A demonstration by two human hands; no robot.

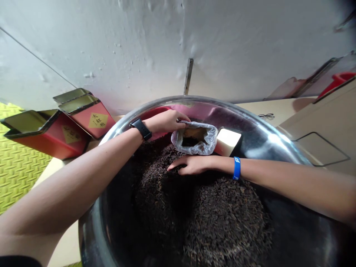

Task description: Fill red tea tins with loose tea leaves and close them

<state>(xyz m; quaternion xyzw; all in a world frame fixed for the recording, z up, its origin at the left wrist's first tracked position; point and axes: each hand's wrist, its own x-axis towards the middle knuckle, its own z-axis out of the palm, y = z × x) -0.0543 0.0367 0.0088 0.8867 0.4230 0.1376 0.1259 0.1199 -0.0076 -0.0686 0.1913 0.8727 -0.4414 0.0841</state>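
Observation:
A large shiny metal basin [280, 142] holds a heap of dark, twisted dried tea leaves [226, 218]. At its far side is an open box-shaped container [210, 139] lined with clear plastic film folded over the rim, with some dark leaves inside. My left hand [169, 121], wearing a black watch, grips the container's far left rim with thumb and fingers. My right hand [190, 165], with a blue wristband, lies palm down on the leaves just in front of the container. Its thumb and forefinger are apart; the other fingers are partly hidden.
Right of the container sits a small bright-faced box-shaped piece [229, 138]. Two open red tins [97, 116] with yellow labels stand left of the basin. Behind is a grey wall [133, 44]; a cardboard box [319, 122] stands at right, and yellow matting [25, 167] covers the floor.

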